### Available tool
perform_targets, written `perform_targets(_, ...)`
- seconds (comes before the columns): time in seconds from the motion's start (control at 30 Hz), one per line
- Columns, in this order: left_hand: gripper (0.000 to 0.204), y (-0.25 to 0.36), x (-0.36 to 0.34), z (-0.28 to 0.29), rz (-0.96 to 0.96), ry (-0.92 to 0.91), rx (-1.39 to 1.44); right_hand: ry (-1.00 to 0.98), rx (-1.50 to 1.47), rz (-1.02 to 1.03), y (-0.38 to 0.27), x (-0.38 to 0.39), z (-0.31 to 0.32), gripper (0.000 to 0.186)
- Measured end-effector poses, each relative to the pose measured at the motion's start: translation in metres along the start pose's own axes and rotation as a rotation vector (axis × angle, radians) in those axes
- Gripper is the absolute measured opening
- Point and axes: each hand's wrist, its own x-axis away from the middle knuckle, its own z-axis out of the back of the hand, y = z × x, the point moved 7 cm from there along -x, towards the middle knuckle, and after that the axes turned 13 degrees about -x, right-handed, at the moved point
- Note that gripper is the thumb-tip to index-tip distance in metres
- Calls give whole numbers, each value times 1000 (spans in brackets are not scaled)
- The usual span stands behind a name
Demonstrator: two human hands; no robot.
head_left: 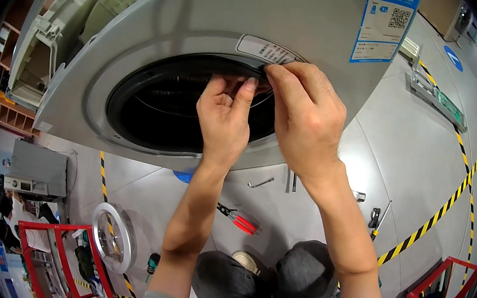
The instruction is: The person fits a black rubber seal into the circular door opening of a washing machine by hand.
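Note:
In front of me is a grey washing machine [218,13] with its top uncovered and its round door opening exposed. A black rubber door seal [118,101] lines that opening. At the seal's upper right, my left hand [225,118] is closed, its fingertips curled inside the lip and the thumb pressed against it. Just right of it, my right hand [311,113] pinches the seal's outer edge between thumb and fingers. The rubber between the hands is partly hidden by my fingers. Above them is a white printed label [266,50].
Red-handled pliers [240,220], a bent metal tool [261,182] and a screwdriver [382,219] lie on the tiled floor. The round door [116,238] rests lower left, near a red frame [59,246]. A panel with a circuit board [441,100] lies at the right.

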Motion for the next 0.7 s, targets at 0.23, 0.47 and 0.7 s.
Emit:
perform_targets(0.23,21,0,0,1,-44,-36,35,-81,-49,-18,-1,-7,-2,18)
perform_targets(0.47,21,2,-1,-3,-14,-34,62,-152,34,43,-6,-15,-1,16)
perform_targets(0.7,16,-1,-1,1,-17,-20,81,-368,185,207,-19,-32,-6,13)
